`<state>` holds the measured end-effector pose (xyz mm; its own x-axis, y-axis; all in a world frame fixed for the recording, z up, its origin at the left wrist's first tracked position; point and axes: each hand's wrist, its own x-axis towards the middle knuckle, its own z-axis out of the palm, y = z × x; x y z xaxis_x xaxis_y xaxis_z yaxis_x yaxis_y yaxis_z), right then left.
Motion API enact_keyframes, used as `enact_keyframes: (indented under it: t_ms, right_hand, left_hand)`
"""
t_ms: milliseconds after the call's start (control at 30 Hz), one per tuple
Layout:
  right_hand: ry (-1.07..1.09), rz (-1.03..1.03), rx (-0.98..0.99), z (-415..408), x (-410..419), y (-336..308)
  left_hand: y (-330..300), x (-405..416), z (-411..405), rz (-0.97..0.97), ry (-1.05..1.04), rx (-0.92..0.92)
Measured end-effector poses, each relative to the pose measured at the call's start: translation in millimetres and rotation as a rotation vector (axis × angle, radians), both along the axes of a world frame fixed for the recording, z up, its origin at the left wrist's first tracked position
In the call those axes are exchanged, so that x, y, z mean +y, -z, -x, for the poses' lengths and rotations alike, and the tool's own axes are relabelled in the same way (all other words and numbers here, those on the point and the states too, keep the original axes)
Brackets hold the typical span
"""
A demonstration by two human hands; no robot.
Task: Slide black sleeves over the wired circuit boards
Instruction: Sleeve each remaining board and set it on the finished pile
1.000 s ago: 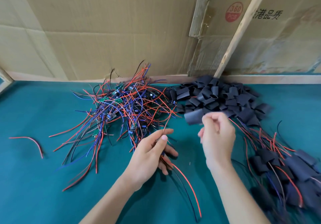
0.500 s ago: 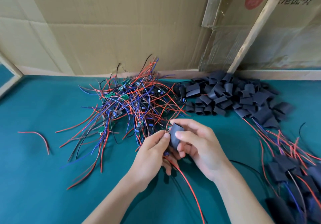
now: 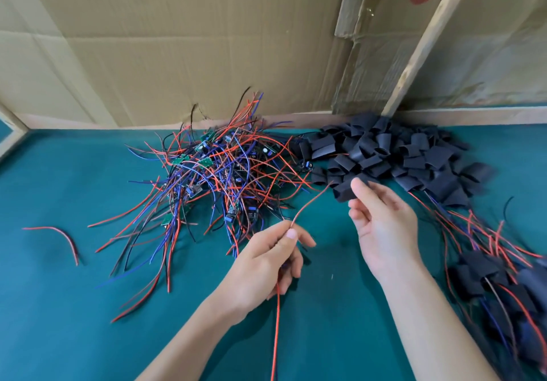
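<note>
My left hand [image 3: 266,262] pinches the wires of one board. A red wire [image 3: 307,203] rises from the fingertips toward the upper right, and another trails down toward me. The board itself is hidden in the hand. My right hand [image 3: 381,226] pinches a black sleeve [image 3: 343,192] between thumb and fingers, just right of the red wire's tip. A tangled pile of wired circuit boards [image 3: 222,173] lies beyond my left hand. A heap of loose black sleeves [image 3: 384,150] lies beyond my right hand.
Sleeved boards with wires [image 3: 503,280] lie heaped at the right edge of the green table [image 3: 59,321]. A loose red wire [image 3: 62,238] lies alone at the left. Cardboard sheets [image 3: 177,40] and a leaning wooden slat [image 3: 420,43] close off the back.
Half a second ago both hands met over the sleeve. My right hand has since drawn away up and to the right with the sleeve, and the red wire now stands free above my left fingertips.
</note>
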<state>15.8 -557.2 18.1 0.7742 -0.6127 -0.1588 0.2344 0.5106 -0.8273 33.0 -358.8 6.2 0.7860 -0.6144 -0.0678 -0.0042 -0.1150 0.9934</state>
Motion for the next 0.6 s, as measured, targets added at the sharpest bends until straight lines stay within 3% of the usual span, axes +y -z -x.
enact_keyframes:
  t_ms: [200,600]
  right_hand:
    - [0.068,-0.195,0.027,3.7,-9.6,-3.4]
    - [-0.105,-0.173,-0.022,2.4,-0.6,-3.3]
  left_hand:
    - [-5.1,0.9,3.5,0.002,0.037,-0.036]
    - [-3.9,0.5,3.2,-0.004,0.048,-0.041]
